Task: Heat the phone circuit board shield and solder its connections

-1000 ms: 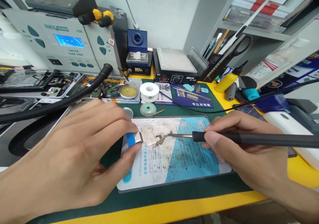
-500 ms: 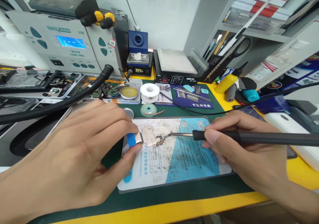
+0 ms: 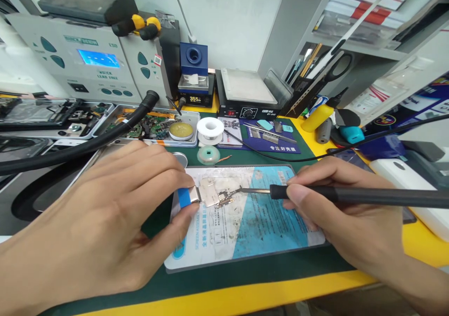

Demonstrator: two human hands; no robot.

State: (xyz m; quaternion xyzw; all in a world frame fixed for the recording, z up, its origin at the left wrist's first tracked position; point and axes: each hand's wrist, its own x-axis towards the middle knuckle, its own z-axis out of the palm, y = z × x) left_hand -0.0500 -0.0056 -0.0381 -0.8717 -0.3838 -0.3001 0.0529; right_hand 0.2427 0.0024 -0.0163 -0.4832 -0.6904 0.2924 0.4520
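My left hand (image 3: 147,208) pinches the blue-and-silver end (image 3: 188,196) of a small circuit board (image 3: 224,198) between thumb and fingers. A flat metal shield (image 3: 209,193) covers part of that board. In my right hand (image 3: 336,203) lies the black handle of a soldering iron (image 3: 315,193), gripped like a pen. Its metal tip points left and meets the board's thin right end, or comes very close; I cannot tell which. Below both hands lies a worn blue-and-white printed pad (image 3: 273,222), smudged with dark marks.
Behind the pad stand a solder reel (image 3: 210,128), a greenish spool (image 3: 208,154) and a tin of yellow paste (image 3: 181,131). A thick black hose (image 3: 115,138) crosses at left below the grey rework station (image 3: 87,63). A heating plate (image 3: 247,89) stands at the back; a thin cable (image 3: 315,158) runs right.
Almost nothing differs. Both hands, the board and the soldering iron keep their places, and the whole view has shifted very slightly.
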